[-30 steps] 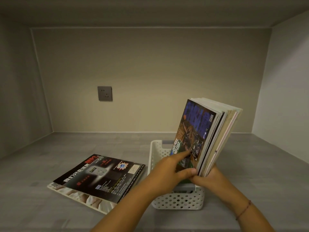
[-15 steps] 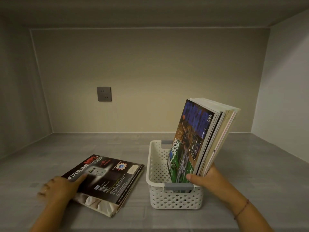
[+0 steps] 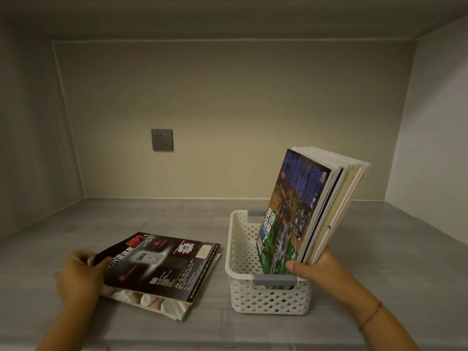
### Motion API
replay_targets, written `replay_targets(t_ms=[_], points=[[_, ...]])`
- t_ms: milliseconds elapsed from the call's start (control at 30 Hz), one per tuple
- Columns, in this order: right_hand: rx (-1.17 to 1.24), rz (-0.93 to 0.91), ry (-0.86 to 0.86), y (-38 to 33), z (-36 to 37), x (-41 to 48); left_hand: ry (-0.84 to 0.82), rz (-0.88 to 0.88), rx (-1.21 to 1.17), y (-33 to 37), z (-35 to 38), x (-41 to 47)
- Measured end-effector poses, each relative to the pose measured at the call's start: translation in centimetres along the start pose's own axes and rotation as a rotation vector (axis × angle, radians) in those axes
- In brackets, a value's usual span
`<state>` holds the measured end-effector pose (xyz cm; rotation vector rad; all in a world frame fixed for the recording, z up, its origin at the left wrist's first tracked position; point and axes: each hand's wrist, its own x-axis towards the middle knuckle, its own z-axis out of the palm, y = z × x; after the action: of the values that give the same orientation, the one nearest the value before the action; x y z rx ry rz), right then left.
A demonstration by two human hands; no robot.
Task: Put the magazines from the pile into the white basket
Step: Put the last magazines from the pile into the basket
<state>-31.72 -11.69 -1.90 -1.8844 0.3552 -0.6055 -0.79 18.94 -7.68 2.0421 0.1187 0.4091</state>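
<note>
A white perforated basket [image 3: 240,252] with grey handles stands on the shelf floor at centre right. Several magazines [image 3: 304,206] stand upright in its right side, leaning right, a blue and green cover facing left. My right hand [image 3: 314,268] grips their lower near edge at the basket's rim. To the left lies a small pile; its top magazine has a black cover [image 3: 162,264], over a pale one [image 3: 152,302]. My left hand [image 3: 78,274] holds the black magazine's left edge, thumb on the cover, and that edge is raised off the pale one.
The grey shelf floor [image 3: 392,262] is enclosed by a back wall with a grey power socket [image 3: 162,139], side walls left and right, and a ceiling close above. The basket's left half holds nothing.
My left hand left the upright magazines, swung left to the pile and took the black magazine's left edge, lifting it slightly. My right hand kept holding the upright magazines.
</note>
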Motion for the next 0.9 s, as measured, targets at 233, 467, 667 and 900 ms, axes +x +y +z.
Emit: replay_targets(t_ms=[233, 467, 667, 900], points=[[-0.015, 0.001, 0.005, 0.4, 0.0, 0.2, 0.036, 0.066, -0.026, 0.5, 0.0, -0.3], [0.013, 0.001, -0.019, 0.2, -0.1, 0.0, 0.179, 0.278, 0.024, 0.9, 0.5, -0.9], [-0.008, -0.007, -0.016, 0.1, -0.2, -0.1, 0.12, -0.067, -0.274, -4.8, 2.0, 2.9], [-0.009, 0.002, -0.019, 0.1, -0.1, -0.1, -0.29, -0.41, -0.437, 2.9, -2.7, -2.8]])
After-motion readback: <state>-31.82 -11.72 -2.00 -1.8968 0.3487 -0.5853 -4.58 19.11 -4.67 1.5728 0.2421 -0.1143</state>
